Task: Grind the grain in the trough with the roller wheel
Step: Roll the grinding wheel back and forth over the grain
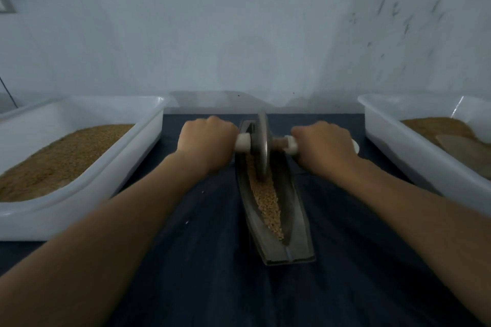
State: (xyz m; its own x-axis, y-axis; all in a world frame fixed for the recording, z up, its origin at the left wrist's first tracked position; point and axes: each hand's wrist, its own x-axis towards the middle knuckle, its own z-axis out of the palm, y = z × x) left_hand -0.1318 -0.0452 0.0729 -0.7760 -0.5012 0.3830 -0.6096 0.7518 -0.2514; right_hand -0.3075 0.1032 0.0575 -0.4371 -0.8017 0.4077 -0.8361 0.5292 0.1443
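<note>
A long dark metal trough (299, 223) lies lengthwise on the dark cloth, pointing away from me. Tan grain (267, 200) fills its groove from the middle toward the near end. A grey roller wheel (261, 148) stands upright in the groove near the far end, its rim resting in the grain. My left hand (206, 142) grips the white handle (243, 142) on the wheel's left side. My right hand (325, 145) grips the white handle (291, 145) on the right side. Both fists hide most of the handles.
A white tub (111, 167) holding brown grain stands at the left. Another white tub (398, 146) at the right holds brown grain and a flat scoop (467, 150). A pale wall rises just behind the table's far edge.
</note>
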